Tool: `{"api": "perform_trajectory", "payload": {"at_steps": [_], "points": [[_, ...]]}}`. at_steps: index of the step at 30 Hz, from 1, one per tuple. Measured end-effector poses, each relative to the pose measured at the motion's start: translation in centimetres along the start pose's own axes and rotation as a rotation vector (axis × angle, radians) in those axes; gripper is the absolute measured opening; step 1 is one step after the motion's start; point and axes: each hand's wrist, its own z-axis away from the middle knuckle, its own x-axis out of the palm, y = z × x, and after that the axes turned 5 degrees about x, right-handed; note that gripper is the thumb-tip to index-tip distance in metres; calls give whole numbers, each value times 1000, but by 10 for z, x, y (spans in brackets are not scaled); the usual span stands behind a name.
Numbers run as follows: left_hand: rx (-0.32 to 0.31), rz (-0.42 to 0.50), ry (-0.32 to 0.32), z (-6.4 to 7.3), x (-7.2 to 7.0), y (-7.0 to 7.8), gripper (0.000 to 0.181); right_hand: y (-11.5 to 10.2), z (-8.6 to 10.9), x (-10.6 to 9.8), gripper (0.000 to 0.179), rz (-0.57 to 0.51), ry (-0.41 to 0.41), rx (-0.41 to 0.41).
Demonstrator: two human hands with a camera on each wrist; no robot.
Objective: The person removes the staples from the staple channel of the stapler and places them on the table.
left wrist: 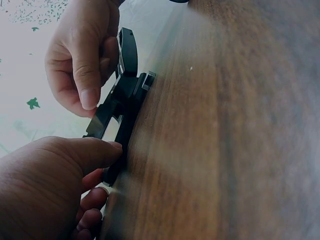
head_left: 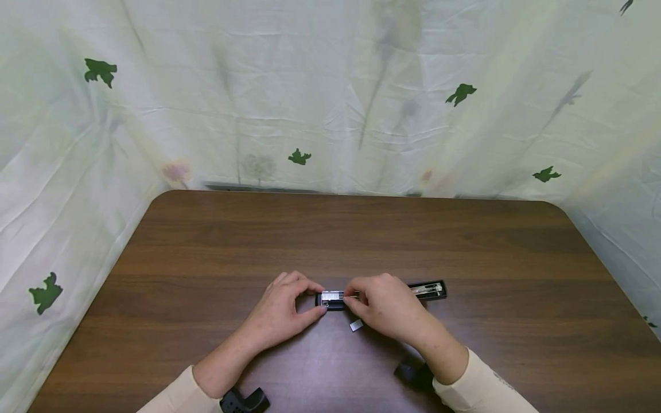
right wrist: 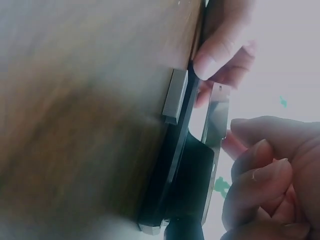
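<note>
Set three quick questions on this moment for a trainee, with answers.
1. Which hand holds the left end of the long black stapler with a metal rail?
2. True or false: the stapler is folded shut.
3. Where does the small silver rectangular block lie? A: inside the stapler; B: on the brown wood-grain table; C: on a cream sleeve.

Key: 1. The left hand. 2. False; it is spread open. 3. B.

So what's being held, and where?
The left hand pinches the open stapler by one end of its base; whether the right hand holds anything can't be told.
</note>
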Motion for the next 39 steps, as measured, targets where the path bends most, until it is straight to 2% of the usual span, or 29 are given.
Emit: {"api": "perform_trajectory", "payload": {"at_steps": [19,28,39], "points": [[-3,0,-5,0,0,0,26,-2,2,6,7,-39,-31,-25],[-12,-2,-11,0,0,1,26,-4,4,7,17,-64,-115,-18],[-12,-9,-10,0,0,1,26,-5,4,7,17,-63,-121,-26]]}}
